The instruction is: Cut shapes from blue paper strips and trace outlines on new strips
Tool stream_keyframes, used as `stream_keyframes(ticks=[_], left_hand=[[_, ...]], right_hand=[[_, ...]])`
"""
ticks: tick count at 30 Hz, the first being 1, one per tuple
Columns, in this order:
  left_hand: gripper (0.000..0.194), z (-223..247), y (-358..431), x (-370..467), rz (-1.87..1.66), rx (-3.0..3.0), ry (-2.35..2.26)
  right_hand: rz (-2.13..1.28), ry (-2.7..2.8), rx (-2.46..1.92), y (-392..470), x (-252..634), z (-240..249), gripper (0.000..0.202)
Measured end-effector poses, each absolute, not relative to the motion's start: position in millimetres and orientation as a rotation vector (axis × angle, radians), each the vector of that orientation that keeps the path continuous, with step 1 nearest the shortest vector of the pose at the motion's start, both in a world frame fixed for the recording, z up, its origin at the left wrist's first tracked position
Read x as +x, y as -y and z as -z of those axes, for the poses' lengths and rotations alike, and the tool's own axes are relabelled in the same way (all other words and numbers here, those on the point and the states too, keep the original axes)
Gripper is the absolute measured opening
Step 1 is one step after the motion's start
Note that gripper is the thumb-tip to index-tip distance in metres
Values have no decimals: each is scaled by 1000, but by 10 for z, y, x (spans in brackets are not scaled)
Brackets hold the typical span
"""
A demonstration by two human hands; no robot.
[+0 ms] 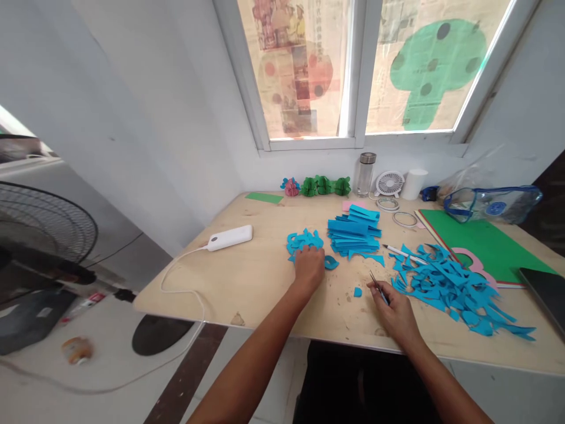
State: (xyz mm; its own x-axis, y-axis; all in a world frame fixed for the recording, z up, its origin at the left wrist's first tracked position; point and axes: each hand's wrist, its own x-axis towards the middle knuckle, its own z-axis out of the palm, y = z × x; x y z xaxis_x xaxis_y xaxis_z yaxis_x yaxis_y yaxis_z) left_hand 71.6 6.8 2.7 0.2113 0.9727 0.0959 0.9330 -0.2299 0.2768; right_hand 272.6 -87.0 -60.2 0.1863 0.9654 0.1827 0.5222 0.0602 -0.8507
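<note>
My left hand (309,268) reaches to a small pile of blue paper cut-outs (304,240). Its fingers are curled down and bunched at the near side of the pile; whatever they hold, if anything, is hidden. Another curved blue cut-out (331,262) lies just right of that hand. My right hand (395,309) is closed around slim dark scissors (378,288), their points directed up and left. A small blue paper scrap (358,292) lies between my hands. Beyond them is a stack of folded blue paper strips (353,228).
A heap of blue offcuts (454,288) spreads at the right, with a white pen (404,254) beside it. Green sheets (494,244) and a dark flat device (545,294) lie further right. A white power bank (230,237) with a cable sits left. A bottle (364,175) stands by the wall.
</note>
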Motion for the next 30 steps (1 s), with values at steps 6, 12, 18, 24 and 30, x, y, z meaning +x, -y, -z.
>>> stream_keyframes(ticks=[6, 12, 18, 24, 30], left_hand=[[20, 25, -18, 964, -411, 2536, -1787], [24, 133, -122, 1353, -376, 2661, -1651], [22, 214, -127, 1469, -350, 2668, -1649], [17, 279, 358, 1245, -322, 2603, -1687], [24, 211, 553, 1142, -123, 2609, -1531]], right_hand=[[-652, 1470, -1565, 926, 2673, 537, 43], [-659, 1388, -1553, 940, 2652, 505, 40], [-688, 1275, -1547, 919, 2671, 513, 38], [-679, 1120, -1520, 934, 2686, 504, 40], [-809, 883, -1452, 986, 2761, 470, 46]])
